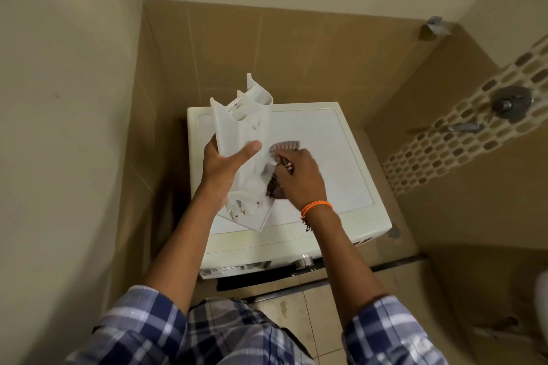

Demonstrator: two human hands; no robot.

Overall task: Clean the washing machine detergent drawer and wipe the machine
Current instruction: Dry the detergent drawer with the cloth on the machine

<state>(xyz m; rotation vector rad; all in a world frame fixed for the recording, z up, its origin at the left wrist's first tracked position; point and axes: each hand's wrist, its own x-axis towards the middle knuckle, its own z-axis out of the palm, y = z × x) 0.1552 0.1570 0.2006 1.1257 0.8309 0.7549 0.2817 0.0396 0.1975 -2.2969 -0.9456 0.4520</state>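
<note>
Seen from above, a person in a blue-and-white checked shirt (142,326) stands at a cream, box-shaped washing machine (350,163) set in a tan-tiled corner. The left hand (225,163) grips a long white plastic detergent drawer (237,127) — thumb curled across its face — held tilted over the machine's top, its far end pointing to 12 o'clock. At the drawer's 3 o'clock side, the right hand (299,178), an orange braided cord (315,207) at its wrist, clutches a dark brown patterned cloth (277,184) against the drawer's edge — fingers curled round it.
</note>
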